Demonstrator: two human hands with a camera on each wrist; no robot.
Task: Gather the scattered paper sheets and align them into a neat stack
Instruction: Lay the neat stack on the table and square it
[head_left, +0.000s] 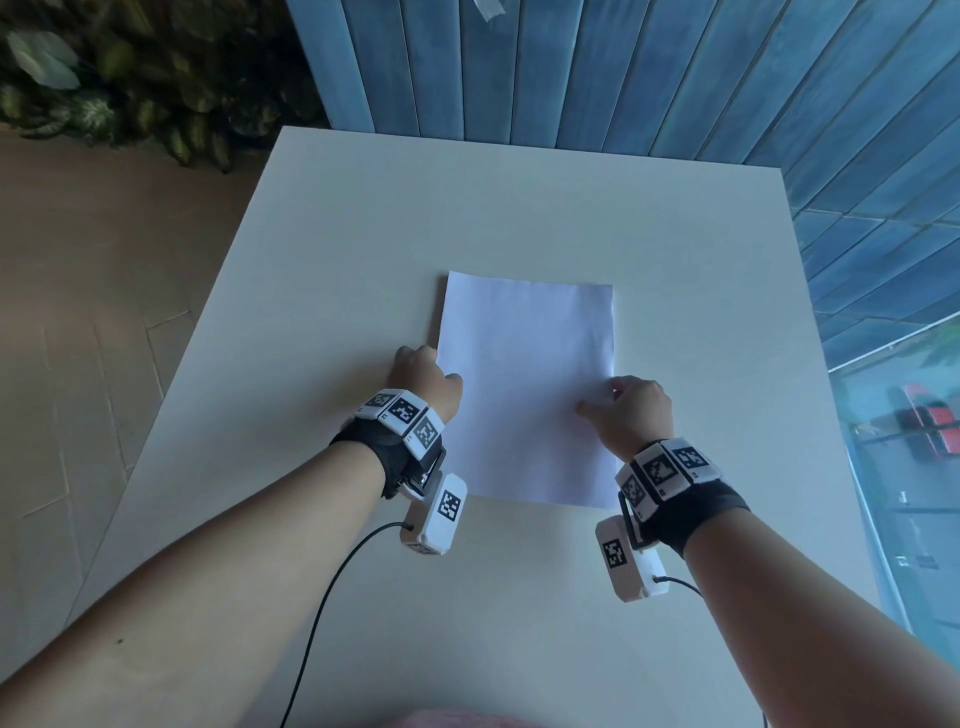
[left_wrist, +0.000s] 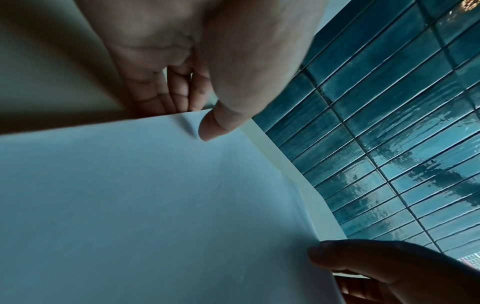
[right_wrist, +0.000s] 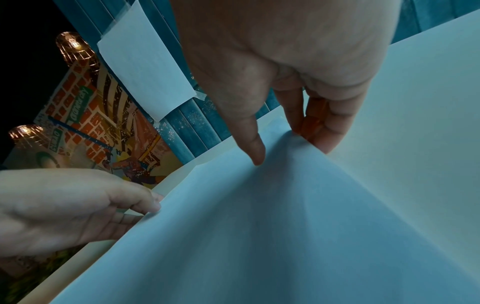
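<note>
paper stack (head_left: 524, 384) mid-tabletop (head_left: 322, 270) | our left hand (head_left: 423, 382) grip pinches its left edge | our right hand (head_left: 631, 410) grip pinches its right edge

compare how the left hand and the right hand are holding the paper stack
The left hand takes the paper stack at its left long edge, thumb on top and fingers beneath. The right hand takes the right long edge, nearer the person. The left grip leaves the sheet flat there; the right grip pinches the edge up into a raised ridge. Both hands pinch the paper with thumb above and fingers below, over the white table.
</note>
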